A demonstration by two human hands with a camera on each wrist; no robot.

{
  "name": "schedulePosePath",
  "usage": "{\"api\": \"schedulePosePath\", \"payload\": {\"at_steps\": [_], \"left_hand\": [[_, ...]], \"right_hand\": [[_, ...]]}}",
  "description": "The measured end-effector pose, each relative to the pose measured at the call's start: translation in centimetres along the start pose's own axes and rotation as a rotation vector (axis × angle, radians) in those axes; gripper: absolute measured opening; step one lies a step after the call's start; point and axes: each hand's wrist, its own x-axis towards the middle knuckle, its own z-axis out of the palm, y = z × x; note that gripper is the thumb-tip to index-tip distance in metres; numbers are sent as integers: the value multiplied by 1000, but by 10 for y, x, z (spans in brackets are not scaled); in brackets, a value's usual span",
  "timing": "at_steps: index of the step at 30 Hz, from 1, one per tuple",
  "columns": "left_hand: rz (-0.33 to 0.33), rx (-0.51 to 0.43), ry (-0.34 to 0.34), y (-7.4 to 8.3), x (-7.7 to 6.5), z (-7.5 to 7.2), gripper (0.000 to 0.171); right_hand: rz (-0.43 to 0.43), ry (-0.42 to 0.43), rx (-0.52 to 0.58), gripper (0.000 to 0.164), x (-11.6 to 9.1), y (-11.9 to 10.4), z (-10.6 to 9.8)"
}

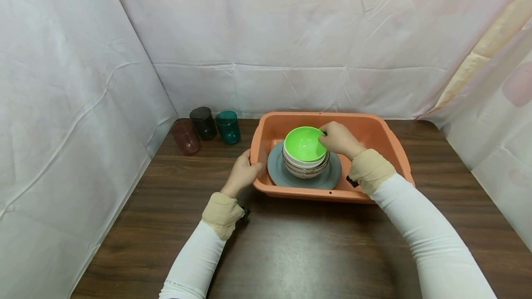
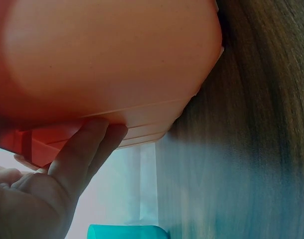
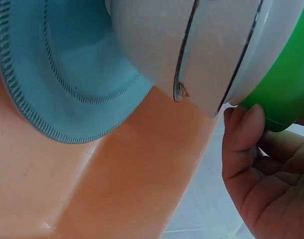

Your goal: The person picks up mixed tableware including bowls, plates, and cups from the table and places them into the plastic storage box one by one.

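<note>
A bright green bowl (image 1: 305, 143) tops a stack in the head view, with a white bowl and brown-striped bowls (image 1: 305, 174) under it. Beneath the stack lies a blue-grey plate (image 1: 276, 166) with a ridged rim, inside an orange plastic tub (image 1: 374, 126). My right hand (image 1: 340, 140) pinches the green bowl's right edge; the right wrist view has its thumb and fingers (image 3: 246, 127) at the rim. At the tub's left end my left hand (image 1: 242, 173) grips the rim, fingers (image 2: 84, 149) against the outer wall in the left wrist view.
Left of the tub stand three tumblers: a teal one (image 1: 228, 128), a dark grey one (image 1: 203, 123) and a reddish-brown one (image 1: 185, 136). They are on a dark wood table (image 1: 316, 248). White sheeting (image 1: 282, 36) closes off the back and both sides.
</note>
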Motion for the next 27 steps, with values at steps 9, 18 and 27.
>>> {"api": "schedulePosePath", "payload": {"at_steps": [9, 18, 27], "left_hand": [[-16, -23, 7, -18, 15, 1, 59], [-10, -6, 18, -10, 6, 1, 63], [-30, -18, 27, -34, 24, 3, 63]], "right_hand": [[1, -8, 16, 38, 14, 30, 15], [-69, -10, 75, 42, -27, -30, -10], [77, -48, 62, 41, -69, -95, -49]]}}
